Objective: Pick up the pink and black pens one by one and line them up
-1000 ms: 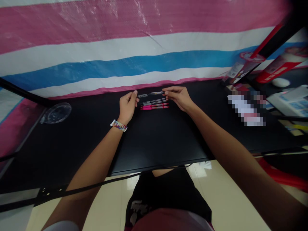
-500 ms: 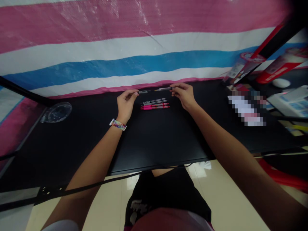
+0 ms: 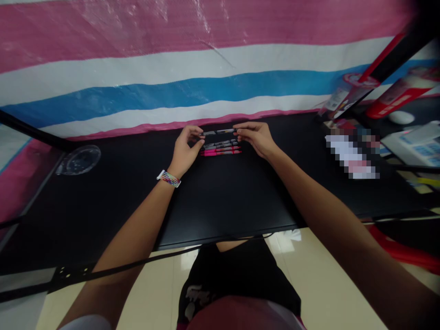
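A grey-and-clear pen [image 3: 219,132] spans the gap between my two hands, level above the black table. The fingertips of my left hand [image 3: 187,147] are at its left end, with the thumb curled lower, close to the row of pens. My right hand [image 3: 256,137] pinches its right end between thumb and fingers. Just in front of it, grey pens [image 3: 220,145] and pink pens [image 3: 220,151] lie side by side in a tight row. A multicoloured woven band [image 3: 168,178] circles my left wrist.
A clear round plastic lid [image 3: 80,160] lies at the left. Toward the right are a clear cup [image 3: 343,98] with a red straw, a red cup [image 3: 398,98], a white mouse-like object [image 3: 401,118] and a pale device with keys [image 3: 421,144]. Striped sheeting [image 3: 192,91] hangs behind the table.
The grey barrel part and the part with the refill, held apart before, have come together into one pen. My right hand has moved left; my left hand has shifted slightly right.
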Available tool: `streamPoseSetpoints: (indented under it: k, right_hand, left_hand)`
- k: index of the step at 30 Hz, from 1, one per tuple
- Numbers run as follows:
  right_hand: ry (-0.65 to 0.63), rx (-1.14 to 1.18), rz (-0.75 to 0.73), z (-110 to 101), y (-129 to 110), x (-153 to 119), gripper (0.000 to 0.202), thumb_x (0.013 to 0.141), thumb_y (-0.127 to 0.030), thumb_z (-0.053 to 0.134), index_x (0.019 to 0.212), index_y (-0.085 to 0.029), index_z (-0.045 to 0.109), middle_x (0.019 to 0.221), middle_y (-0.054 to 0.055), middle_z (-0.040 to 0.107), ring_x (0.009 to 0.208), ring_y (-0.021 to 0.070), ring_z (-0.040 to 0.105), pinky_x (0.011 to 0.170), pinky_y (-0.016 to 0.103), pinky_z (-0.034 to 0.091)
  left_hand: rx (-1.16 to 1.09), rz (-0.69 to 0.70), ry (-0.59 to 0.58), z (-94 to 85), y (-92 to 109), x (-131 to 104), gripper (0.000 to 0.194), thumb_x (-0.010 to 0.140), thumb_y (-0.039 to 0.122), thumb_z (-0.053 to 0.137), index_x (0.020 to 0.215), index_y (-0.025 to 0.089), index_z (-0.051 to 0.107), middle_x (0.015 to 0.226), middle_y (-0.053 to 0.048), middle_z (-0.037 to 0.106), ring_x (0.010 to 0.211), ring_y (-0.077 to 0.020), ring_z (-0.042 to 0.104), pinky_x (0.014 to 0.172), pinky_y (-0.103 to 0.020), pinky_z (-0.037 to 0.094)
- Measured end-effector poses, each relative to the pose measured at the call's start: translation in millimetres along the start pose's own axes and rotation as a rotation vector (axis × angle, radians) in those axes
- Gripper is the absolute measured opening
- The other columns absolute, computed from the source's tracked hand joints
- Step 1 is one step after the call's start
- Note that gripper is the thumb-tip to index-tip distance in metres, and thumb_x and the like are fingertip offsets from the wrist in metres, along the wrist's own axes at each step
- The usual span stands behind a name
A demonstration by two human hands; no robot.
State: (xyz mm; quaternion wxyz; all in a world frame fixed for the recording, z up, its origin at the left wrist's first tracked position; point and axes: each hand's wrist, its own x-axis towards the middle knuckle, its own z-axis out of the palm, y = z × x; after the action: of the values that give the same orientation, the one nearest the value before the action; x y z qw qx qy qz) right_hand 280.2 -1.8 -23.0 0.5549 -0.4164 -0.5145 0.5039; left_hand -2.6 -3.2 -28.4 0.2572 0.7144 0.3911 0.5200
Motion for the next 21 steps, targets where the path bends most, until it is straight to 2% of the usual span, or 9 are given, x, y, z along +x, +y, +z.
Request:
streamPoseSetpoints:
  k: [2, 5, 9, 10, 12, 14, 18, 19, 21]
  right_hand:
    - [-0.003, -0.007, 0.006, 0.8, -0.3, -0.4, 0.025, 0.078, -0.031, 0.092, 0.1, -0.019, 0.087, 0.093, 0.01, 0.082, 0.092, 0.0261, 0.077, 0.089, 0.046, 0.066]
    - [-0.016, -0.009, 0.012, 3.2, -1.4, -1.8, 0.028, 0.078, -0.032, 0.092, 0.102, -0.019, 0.086, 0.095, 0.01, 0.082, 0.096, 0.028, 0.078, 0.089, 0.047, 0.066]
    - [-0.019, 0.024, 0.019, 4.8, -1.9, -3.3, 0.027, 0.077, -0.03, 0.092, 0.101, -0.019, 0.087, 0.092, 0.009, 0.082, 0.09, 0.0252, 0.077, 0.091, 0.046, 0.066]
    - [-0.02, 0.031, 0.018, 4.9, -1.8, -3.5, 0.027, 0.077, -0.03, 0.092, 0.101, -0.019, 0.088, 0.091, 0.009, 0.082, 0.088, 0.0245, 0.077, 0.091, 0.046, 0.066]
    - [-0.026, 0.034, 0.016, 5.2, -1.5, -3.7, 0.026, 0.077, -0.03, 0.093, 0.101, -0.019, 0.088, 0.092, 0.009, 0.083, 0.087, 0.0238, 0.077, 0.091, 0.045, 0.066]
    - [-0.027, 0.023, 0.015, 5.5, -1.0, -3.8, 0.027, 0.077, -0.031, 0.093, 0.101, -0.02, 0.088, 0.093, 0.009, 0.083, 0.089, 0.0244, 0.078, 0.09, 0.045, 0.067]
    - [-0.016, 0.012, 0.003, 6.1, 0.1, -3.3, 0.026, 0.076, -0.031, 0.093, 0.099, -0.02, 0.088, 0.092, 0.008, 0.084, 0.091, 0.025, 0.078, 0.089, 0.044, 0.068]
    - [-0.017, 0.013, 0.001, 6.2, 0.4, -3.1, 0.026, 0.076, -0.031, 0.093, 0.099, -0.02, 0.089, 0.092, 0.008, 0.084, 0.09, 0.0246, 0.078, 0.089, 0.044, 0.068]
    - [-0.02, 0.01, -0.003, 6.5, 0.8, -3.0, 0.026, 0.076, -0.031, 0.093, 0.099, -0.021, 0.089, 0.092, 0.007, 0.084, 0.089, 0.0242, 0.078, 0.09, 0.044, 0.068]
  left_hand:
    - [-0.056, -0.023, 0.021, 2.0, -1.0, 0.1, 0.031, 0.099, 0.047, 0.082, 0.121, 0.027, 0.073, 0.105, -0.005, 0.08, 0.092, -0.0197, 0.078, 0.089, -0.036, 0.059]
    - [-0.067, -0.039, 0.041, 2.8, -1.4, 0.9, 0.033, 0.106, 0.054, 0.071, 0.126, 0.027, 0.073, 0.093, -0.004, 0.08, 0.082, -0.0189, 0.078, 0.09, -0.038, 0.06]
    - [-0.036, 0.054, 0.056, 1.5, -1.8, 1.8, 0.061, 0.088, 0.055, 0.093, 0.138, 0.028, 0.069, 0.115, -0.007, 0.083, 0.115, -0.0268, 0.079, 0.108, -0.044, 0.059]
    - [-0.04, 0.043, 0.055, 1.3, -1.9, 1.8, 0.058, 0.091, 0.056, 0.091, 0.137, 0.028, 0.07, 0.113, -0.007, 0.083, 0.113, -0.027, 0.08, 0.108, -0.044, 0.059]
    - [-0.05, -0.011, 0.04, 1.2, -2.0, 1.8, 0.045, 0.102, 0.058, 0.078, 0.133, 0.026, 0.072, 0.097, -0.006, 0.082, 0.097, -0.0245, 0.081, 0.101, -0.044, 0.061]
    - [-0.044, -0.025, 0.028, 1.1, -1.5, 1.7, 0.042, 0.106, 0.056, 0.072, 0.135, 0.025, 0.072, 0.09, -0.004, 0.08, 0.089, -0.0233, 0.08, 0.099, -0.044, 0.062]
    - [0.003, 0.062, 0.012, 0.7, 1.5, 1.6, 0.059, 0.094, 0.048, 0.088, 0.144, 0.028, 0.066, 0.119, -0.009, 0.082, 0.117, -0.0276, 0.078, 0.114, -0.047, 0.057]
    - [0.01, 0.053, 0.012, 0.6, 2.7, 1.4, 0.055, 0.094, 0.047, 0.088, 0.141, 0.028, 0.068, 0.12, -0.009, 0.082, 0.117, -0.0275, 0.078, 0.113, -0.047, 0.057]
    - [0.032, -0.01, 0.017, 0.5, 5.4, 0.9, 0.032, 0.1, 0.046, 0.079, 0.124, 0.026, 0.076, 0.109, -0.007, 0.083, 0.107, -0.0253, 0.079, 0.107, -0.044, 0.059]
